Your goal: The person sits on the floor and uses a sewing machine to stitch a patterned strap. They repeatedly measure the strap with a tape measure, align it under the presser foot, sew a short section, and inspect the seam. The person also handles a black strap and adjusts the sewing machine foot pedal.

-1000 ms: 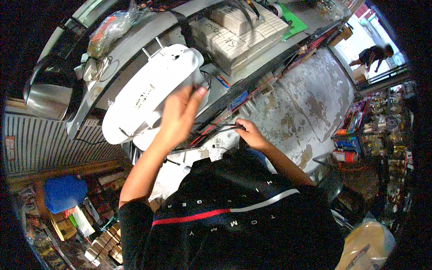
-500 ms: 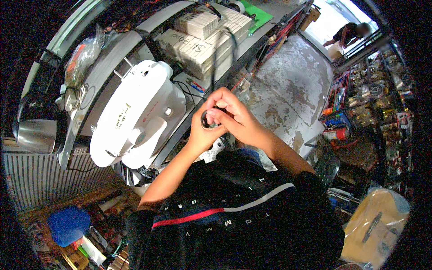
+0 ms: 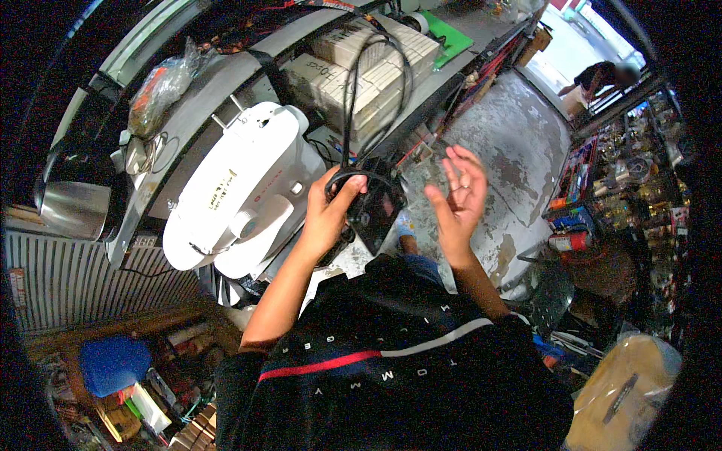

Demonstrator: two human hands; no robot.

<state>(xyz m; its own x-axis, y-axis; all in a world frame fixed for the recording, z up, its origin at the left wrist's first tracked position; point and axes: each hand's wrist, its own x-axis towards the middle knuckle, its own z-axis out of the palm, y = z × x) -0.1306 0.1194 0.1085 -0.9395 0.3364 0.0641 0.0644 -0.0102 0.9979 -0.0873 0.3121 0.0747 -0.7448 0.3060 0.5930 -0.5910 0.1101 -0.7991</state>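
Observation:
My left hand [image 3: 325,216] is closed round a coiled black cable [image 3: 348,128], its thumb pressed over the strands. Part of the cable rises in a tall loop, while a rounder coil hangs to the right of my thumb. Off to the right, my right hand [image 3: 460,201] is open with its fingers spread and nothing in it. Just below the coil is a dark, boxy object [image 3: 374,225]; I cannot tell what it is. Left of my left hand stands a white sewing machine [image 3: 248,177] on the bench.
Stacked white boxes [image 3: 331,89] and a green sheet [image 3: 447,39] lie farther along the bench. A plastic-wrapped item [image 3: 162,90] sits behind the machine. Shelves of small goods [image 3: 639,180] line the right side. Another person [image 3: 596,79] bends near the doorway.
My hands were together round a small cable loop; now they are apart. The right hand has let go and moved right, opening. The cable's tall loop stands out wider above my left hand.

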